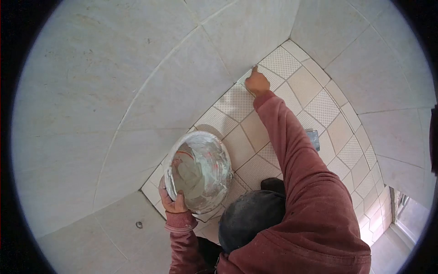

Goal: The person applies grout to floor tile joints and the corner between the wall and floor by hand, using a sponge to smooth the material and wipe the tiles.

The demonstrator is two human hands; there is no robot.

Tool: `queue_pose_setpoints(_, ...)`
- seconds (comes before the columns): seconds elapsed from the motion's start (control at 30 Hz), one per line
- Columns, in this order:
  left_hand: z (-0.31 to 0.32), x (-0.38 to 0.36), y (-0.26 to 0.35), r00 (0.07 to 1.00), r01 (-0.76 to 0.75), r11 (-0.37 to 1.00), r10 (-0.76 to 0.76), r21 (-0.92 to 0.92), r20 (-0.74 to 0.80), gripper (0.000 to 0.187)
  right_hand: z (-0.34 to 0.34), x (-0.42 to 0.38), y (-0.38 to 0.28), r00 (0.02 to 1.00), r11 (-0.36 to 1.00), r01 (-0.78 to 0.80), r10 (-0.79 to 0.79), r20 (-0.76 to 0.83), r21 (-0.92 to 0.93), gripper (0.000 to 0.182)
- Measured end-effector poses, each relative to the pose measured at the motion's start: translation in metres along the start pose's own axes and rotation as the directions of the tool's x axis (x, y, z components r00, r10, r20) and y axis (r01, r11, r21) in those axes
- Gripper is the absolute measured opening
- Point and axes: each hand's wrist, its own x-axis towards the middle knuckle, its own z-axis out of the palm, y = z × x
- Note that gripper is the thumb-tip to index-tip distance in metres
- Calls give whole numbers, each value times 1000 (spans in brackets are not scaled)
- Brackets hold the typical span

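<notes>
My left hand (pixel 172 199) grips the near left rim of a smeared white bucket (pixel 224 169), its thumb inside and its fingers around the outer wall. Tilted toward me, the bucket shows a pale greenish-grey paste (pixel 191 180) inside. At the far side, my right hand (pixel 258 83) reaches to the joint where the floor meets the left wall. Its index finger is stretched out and touches that joint; the other fingers are curled, and whatever may be inside them is hidden. Beneath the hand lie patterned and plain beige floor tiles (pixel 255 132).
Large pale wall tiles (pixel 173 86) rise at the left, and more wall tiles (pixel 388 68) stand at the right. A grey rectangular piece (pixel 313 139) lies on the floor beside my right forearm. My dark-clad knee (pixel 251 219) is near the bucket. A pale frame (pixel 404 219) shows at lower right.
</notes>
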Motion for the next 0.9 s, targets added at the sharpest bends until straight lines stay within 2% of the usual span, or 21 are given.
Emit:
queue_pose_setpoints(0.03, 1, 0, 3, 1000, 2, 1000, -2, 6, -3, 55, -3, 0, -8, 995, 990, 12, 3, 103, -141, 51)
queue_pose_setpoints(0.07, 0, -1, 3, 1000, 3, 1000, -3, 10, -7, 55, 1, 0, -11, 995, 989, 14, 1, 105, -146, 51)
queue_pose_setpoints(0.13, 1, -2, 1, 1000, -8, 1000, 8, -6, -2, 53, 9, 1, -17, 965, 909, 188, -101, 241, -372, 52)
queue_pose_setpoints(0.17, 1, 0, 0, 1000, -24, 1000, 24, -21, 1, 52, 6, -3, -18, 965, 909, 193, -107, 239, -370, 52)
queue_pose_setpoints(0.23, -2, 0, -6, 999, -39, 999, 39, 0, -11, 52, -4, -14, -12, 987, 981, 149, -141, 76, -121, 52)
queue_pose_setpoints(0.27, -3, -1, -8, 999, -51, 998, 51, 20, -15, 52, -5, -10, -7, 986, 980, 156, -147, 82, -123, 52)
queue_pose_setpoints(0.33, -1, 0, 4, 1000, -15, 1000, 15, 2, -2, 53, -1, 3, 9, 998, 992, 30, -22, -62, 121, 51)
queue_pose_setpoints(0.37, 0, 0, 8, 1000, 15, 1000, -15, -19, 15, 53, 0, 10, 14, 996, 983, 84, -80, -36, 162, 53)
queue_pose_setpoints(0.5, -5, -1, -4, 1000, -29, 999, 29, -22, 2, 53, 24, 8, 4, 997, 988, 81, -83, 11, 131, 54)
queue_pose_setpoints(0.6, -3, -2, 3, 1000, 7, 1000, -7, -24, -10, 53, 47, -29, -10, 995, 989, 42, -55, 88, 139, 52)
queue_pose_setpoints(0.67, -1, 0, 10, 1000, 14, 1000, -14, 9, -7, 53, 53, -54, -14, 956, 969, 236, -246, 159, 76, 48)
queue_pose_setpoints(0.7, -1, 1, 10, 1000, 21, 1000, -21, 11, -13, 53, 47, -65, -16, 954, 968, 239, -249, 168, 76, 48)
queue_pose_setpoints(0.77, -2, 2, 8, 998, -59, 988, 62, 141, -14, 47, 29, -90, -22, 930, 896, 277, -341, 138, 347, 42)
queue_pose_setpoints(0.8, -1, 3, 14, 995, -95, 968, 100, 231, -12, 46, 18, -108, -26, 920, 895, 277, -352, 173, 350, 42)
queue_pose_setpoints(0.83, 0, 3, 20, 992, -112, 939, 122, 326, -9, 45, 5, -129, -29, 849, 828, 318, -465, 249, 461, 38)
queue_pose_setpoints(0.87, -2, 2, 15, 997, -49, 962, 61, 269, -37, 44, -3, -152, -33, 758, 749, 328, -572, 312, 576, 35)
queue_pose_setpoints(0.9, -6, 1, 9, 998, 15, 978, -2, 210, -62, 43, -5, -174, -37, 672, 752, 361, -620, 405, 552, 33)
